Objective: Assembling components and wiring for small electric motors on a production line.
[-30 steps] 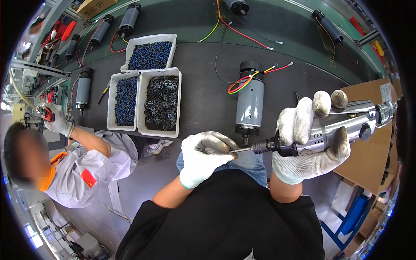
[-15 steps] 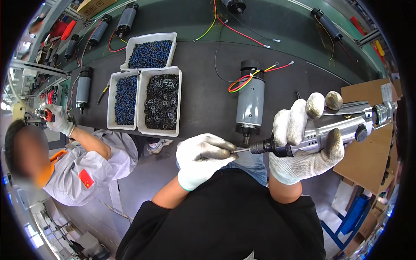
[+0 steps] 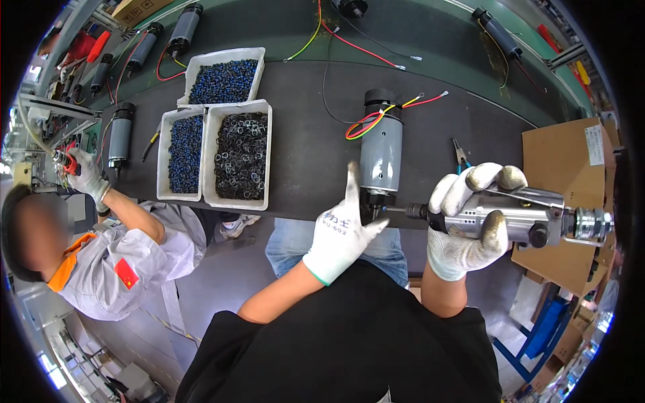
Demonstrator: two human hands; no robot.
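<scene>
In a white glove, my right hand (image 3: 474, 221) wraps round a silver power screwdriver (image 3: 524, 218) held level. Its thin bit points left, with the tip at the lower end of a grey cylindrical motor (image 3: 381, 158); whether it touches is unclear. My left hand (image 3: 342, 232), gloved too, is beside the motor's black end and shaft. Its index finger stretches up along the motor and its thumb points right under the bit; the other fingers are partly hidden. Red and yellow-green wires (image 3: 366, 126) loop over the motor's upper part.
White bins hold small blue-black parts (image 3: 225, 80) and dark rings (image 3: 240, 158) at the left. Pliers (image 3: 460, 154) lie right of the motor, near a cardboard box (image 3: 561, 158). More motors (image 3: 185, 30) stand farther back. A co-worker (image 3: 127, 262) at the left holds a red tool.
My left hand has let go of the bit's tip and spread its fingers beside the motor's lower end. The screwdriver has moved up toward that end, and the pliers show more.
</scene>
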